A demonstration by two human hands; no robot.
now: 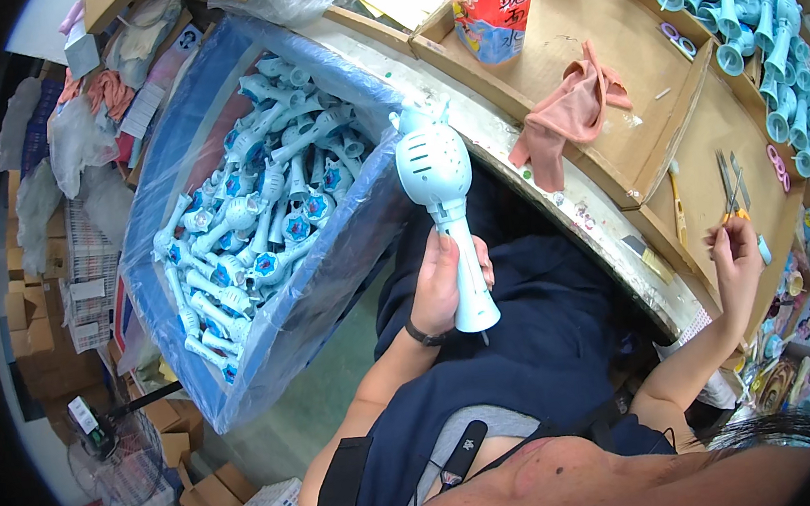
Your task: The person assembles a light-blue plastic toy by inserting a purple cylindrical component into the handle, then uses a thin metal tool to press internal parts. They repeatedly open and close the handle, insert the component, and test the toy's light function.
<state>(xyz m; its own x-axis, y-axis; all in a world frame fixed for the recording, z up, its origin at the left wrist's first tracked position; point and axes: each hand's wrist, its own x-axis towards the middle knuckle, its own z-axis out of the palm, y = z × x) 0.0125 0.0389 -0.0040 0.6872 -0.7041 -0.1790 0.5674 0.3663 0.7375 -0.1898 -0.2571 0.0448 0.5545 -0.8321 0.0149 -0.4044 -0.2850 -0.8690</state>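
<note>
My left hand (438, 289) is wrapped round the handle of a light-blue plastic toy wand (434, 167). The wand stands nearly upright over my lap, its round slotted head at the top and its flared base below. My right hand (739, 255) is at the wooden tray on the right, fingertips pinched together; what they hold, if anything, is too small to make out. Just beyond those fingertips are orange-handled scissors (734, 190). A slim yellow tool (678, 202) lies to their left.
A blue plastic-lined bin (321, 295) on the left holds many similar toys (254, 204). On the bench lie a pink cloth (563, 121), a red-labelled bottle (491, 6) and pink scissors (778, 168). Light-blue flared parts (774, 32) crowd the far right. A fan (117, 456) stands lower left.
</note>
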